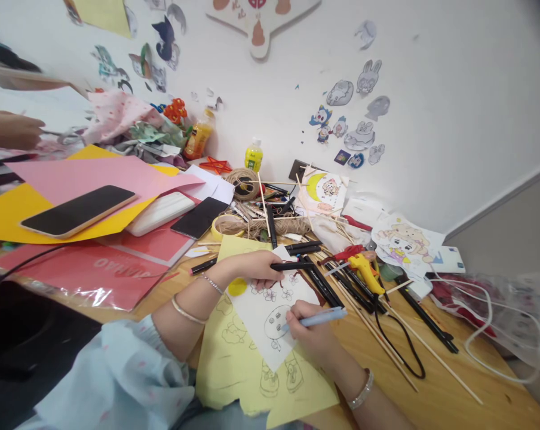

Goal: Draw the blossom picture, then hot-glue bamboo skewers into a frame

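Observation:
My right hand (312, 334) is closed round a light blue pen (320, 318), whose tip rests on a round drawing on a white sheet (270, 310). That sheet lies over a yellow sheet (234, 370) covered with outline drawings. My left hand (254, 269) lies at the white sheet's top edge, its fingers curled round a black marker (292, 266). Bracelets ring both wrists, and a pale blue sleeve covers my left arm.
Several black markers (324, 283) and thin wooden sticks (386, 340) lie to the right, with a yellow glue gun (364, 272) and its black cord. Twine (245, 182), a phone (77, 210) on pink and yellow paper, and bottles stand behind. Another person's hand (10, 128) is at far left.

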Tool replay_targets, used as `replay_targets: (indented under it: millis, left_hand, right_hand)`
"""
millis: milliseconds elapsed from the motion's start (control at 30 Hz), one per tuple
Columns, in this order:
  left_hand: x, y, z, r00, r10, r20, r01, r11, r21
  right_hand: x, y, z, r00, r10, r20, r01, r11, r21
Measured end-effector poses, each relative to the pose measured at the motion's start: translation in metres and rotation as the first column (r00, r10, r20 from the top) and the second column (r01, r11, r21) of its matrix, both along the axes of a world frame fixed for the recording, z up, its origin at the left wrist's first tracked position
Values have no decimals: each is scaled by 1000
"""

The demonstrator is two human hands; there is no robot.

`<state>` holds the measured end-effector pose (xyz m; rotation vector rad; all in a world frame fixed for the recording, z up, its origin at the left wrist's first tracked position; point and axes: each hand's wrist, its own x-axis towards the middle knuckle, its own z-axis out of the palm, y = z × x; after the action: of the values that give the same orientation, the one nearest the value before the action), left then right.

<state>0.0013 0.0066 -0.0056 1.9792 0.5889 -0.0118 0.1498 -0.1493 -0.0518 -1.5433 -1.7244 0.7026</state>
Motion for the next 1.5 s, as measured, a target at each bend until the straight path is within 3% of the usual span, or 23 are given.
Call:
replay_targets:
  millis: [1033,1133,1333,1500]
  left_hand:
    - [0,-2,5,999,20,-30,-21,999,-47]
    - [-1,-2,5,1000,17,-19,-19,998,-56]
    - [-1,-6,6,999,-50,-12,48,987,-151]
    - [0,-9,7,997,-75,-21,69,976,-204]
  right_hand:
    - [1,-2,-1,998,5,-63,-4,1000,12]
    - [3,-2,-1,997,-35,-70,37,999,18]
    - [13,7,9,962,-233,-141,247,965,86]
    - [10,8,9,992,-81,-97,87,995,55]
